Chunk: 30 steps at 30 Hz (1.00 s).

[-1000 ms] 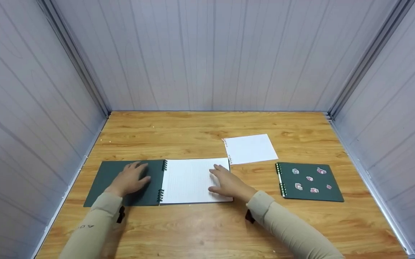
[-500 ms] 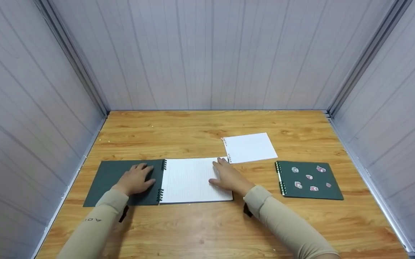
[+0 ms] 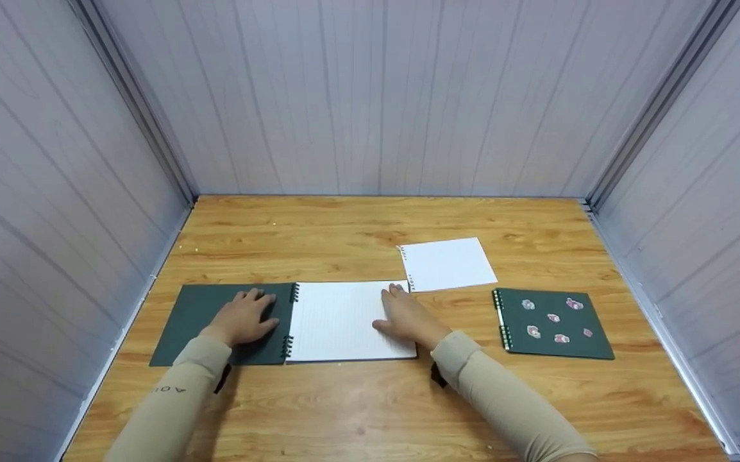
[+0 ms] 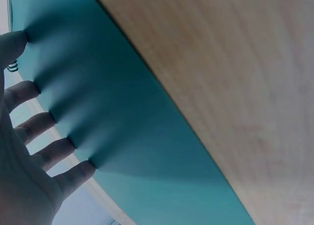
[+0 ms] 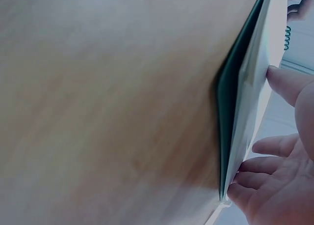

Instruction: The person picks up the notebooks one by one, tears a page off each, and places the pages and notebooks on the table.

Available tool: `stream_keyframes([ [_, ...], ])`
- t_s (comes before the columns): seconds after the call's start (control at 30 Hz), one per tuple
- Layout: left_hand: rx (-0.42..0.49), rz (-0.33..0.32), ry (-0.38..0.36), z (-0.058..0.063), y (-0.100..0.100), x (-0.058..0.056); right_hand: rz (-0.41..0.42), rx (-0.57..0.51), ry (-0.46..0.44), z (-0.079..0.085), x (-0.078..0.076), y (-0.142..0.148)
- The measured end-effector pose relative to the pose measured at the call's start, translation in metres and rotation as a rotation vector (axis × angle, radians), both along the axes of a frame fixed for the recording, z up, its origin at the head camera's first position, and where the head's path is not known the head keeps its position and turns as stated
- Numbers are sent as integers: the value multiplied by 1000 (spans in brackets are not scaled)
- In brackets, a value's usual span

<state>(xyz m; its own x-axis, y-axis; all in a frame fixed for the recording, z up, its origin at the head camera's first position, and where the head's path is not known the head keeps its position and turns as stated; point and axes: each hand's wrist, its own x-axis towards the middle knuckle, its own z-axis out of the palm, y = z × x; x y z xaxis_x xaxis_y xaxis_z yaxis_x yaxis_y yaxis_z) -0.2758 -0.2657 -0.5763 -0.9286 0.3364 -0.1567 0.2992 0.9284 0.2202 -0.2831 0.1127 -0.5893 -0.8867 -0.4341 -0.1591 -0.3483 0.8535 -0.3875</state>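
A spiral notebook lies spread flat, its dark green cover [image 3: 200, 314] on the left and a white lined page [image 3: 335, 321] on the right, joined by dark ring coils [image 3: 288, 346]. My left hand [image 3: 242, 319] rests on the cover near the coils; the left wrist view shows its fingertips [image 4: 84, 170] touching the green surface, spread apart. Over the page's right edge lies my right hand [image 3: 408, 317], its fingers at the far right corner. In the right wrist view its thumb [image 5: 284, 82] touches the page, and the page stack [image 5: 252, 95] shows edge-on above the back cover [image 5: 228, 95].
A loose white sheet [image 3: 448, 264] with a torn punched edge lies beyond the page's far right corner. Further right is a second green spiral notebook [image 3: 556, 346], shut, with several small stickers. Pale panel walls [image 3: 370, 96] enclose the wooden table [image 3: 344, 410] on three sides.
My right hand has moved slightly away from me, its fingers reaching the page's far right corner. My left hand has shifted a little right toward the coils. The notebooks and loose sheet stay put.
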Motion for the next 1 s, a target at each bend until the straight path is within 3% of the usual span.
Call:
stream_keyframes([
  [0.27, 1, 14, -17, -5, 0, 0, -1, 1, 3, -2, 1, -1],
  [0.67, 7, 15, 4, 0, 2, 1, -9, 8, 10, 4, 3, -4],
  [1.0, 21, 23, 6, -4, 0, 0, -27, -120, 6, 1, 8, -6],
])
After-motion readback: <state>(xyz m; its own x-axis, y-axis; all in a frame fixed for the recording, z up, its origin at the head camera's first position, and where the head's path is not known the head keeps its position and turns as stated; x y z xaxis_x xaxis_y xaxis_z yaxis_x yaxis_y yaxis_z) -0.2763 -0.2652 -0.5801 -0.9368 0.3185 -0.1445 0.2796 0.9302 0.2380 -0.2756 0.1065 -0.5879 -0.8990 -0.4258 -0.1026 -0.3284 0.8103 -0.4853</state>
